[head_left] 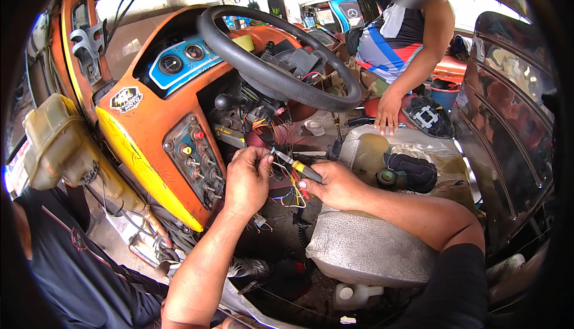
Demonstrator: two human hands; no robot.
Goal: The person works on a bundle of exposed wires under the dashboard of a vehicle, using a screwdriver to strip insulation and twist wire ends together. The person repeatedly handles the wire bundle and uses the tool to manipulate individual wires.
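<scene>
**Pliers [299, 166] at work among loose wires [296, 188], below the steering wheel [263, 77]**

The left forearm rises from the lower edge, its left hand [248, 176] curled inward, thumb and forefinger pinched together; what lies between them is too small to tell. The right hand [335, 184] reaches in from the right, its grip clamped on the pliers' yellow-and-black handles. Their metal nose juts left beyond that grip, to the left fingertips; wires dangle just below.

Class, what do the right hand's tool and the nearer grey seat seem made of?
Tool: smooth yellow and black handle suggests plastic or rubber; grey tip, probably metal.
Grey seat: likely vinyl, semi-gloss, by its pebbled grain and highlights; leather possible.
</scene>
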